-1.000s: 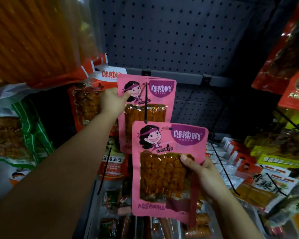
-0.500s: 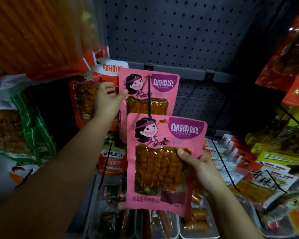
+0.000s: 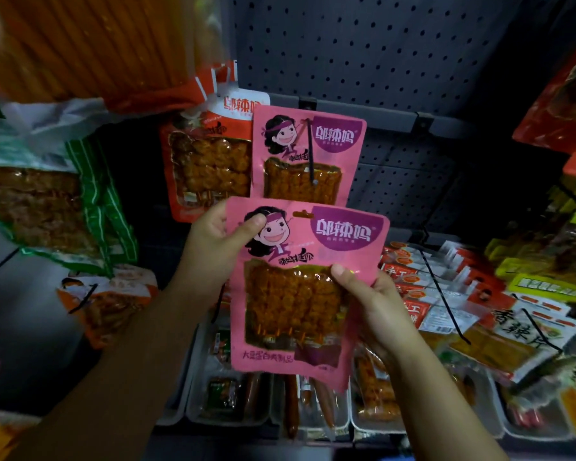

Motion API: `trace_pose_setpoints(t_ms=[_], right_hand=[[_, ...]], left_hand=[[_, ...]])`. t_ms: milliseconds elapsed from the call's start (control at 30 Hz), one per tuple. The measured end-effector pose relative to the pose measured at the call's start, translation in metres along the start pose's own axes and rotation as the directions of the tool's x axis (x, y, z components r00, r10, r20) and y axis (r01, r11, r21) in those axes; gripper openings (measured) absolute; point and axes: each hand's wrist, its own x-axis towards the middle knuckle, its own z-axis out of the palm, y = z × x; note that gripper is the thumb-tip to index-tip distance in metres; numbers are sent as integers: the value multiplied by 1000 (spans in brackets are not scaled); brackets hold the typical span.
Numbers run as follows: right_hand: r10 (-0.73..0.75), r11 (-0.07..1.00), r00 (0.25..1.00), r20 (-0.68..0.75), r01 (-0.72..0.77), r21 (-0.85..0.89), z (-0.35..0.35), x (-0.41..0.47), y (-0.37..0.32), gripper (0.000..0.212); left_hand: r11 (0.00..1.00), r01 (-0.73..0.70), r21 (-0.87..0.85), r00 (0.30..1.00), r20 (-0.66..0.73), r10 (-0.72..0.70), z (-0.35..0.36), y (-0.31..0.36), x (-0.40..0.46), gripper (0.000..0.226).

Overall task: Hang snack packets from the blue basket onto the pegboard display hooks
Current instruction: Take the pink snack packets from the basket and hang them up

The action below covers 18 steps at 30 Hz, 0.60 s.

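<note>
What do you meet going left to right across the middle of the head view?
Green-striped packet → left hand → held pink packet → right hand → black display hook → yellow-green packets.

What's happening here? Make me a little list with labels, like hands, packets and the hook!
left hand: pinches the top left corner of the held pink packet
right hand: grips the same packet's right side, thumb on the front
hung pink packet: already on the black hook, just above the held one
orange packet: hangs left of the hung one
pegboard: grey, behind everything
</note>
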Motion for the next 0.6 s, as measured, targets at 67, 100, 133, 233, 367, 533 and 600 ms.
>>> trace_pose_setpoints(t_ms=[67, 100, 133, 233, 367, 533, 600], right_hand=[[-78, 996, 997, 4, 79, -40, 5, -4, -3, 14], [-128, 990, 992, 0, 128, -60, 7, -6, -6, 12], [-179, 981, 984, -12, 178, -71, 8, -7, -9, 11], [-318, 945, 947, -43, 313, -90, 11, -12, -19, 16], [-400, 916, 915, -51, 397, -62, 17, -17, -36, 16], [-322, 946, 942, -99, 323, -8, 23, -15, -47, 14], [-296, 954, 950, -100, 298, 3, 23, -14, -47, 14]], left_hand=[[997, -29, -67, 1000, 1, 29, -1, 3, -6, 18], [995, -51, -85, 999, 4, 52, -1, 6, -8, 18], [993, -75, -94, 997, 8, 76, -1, 9, -10, 17], [987, -138, -87, 989, 34, 141, 1, 20, -14, 15], [965, -237, -116, 968, 58, 245, 8, 40, -17, 17], [972, -222, -81, 975, -1, 223, 15, 49, -14, 17], [977, -201, -76, 979, -20, 201, 16, 48, -14, 16]])
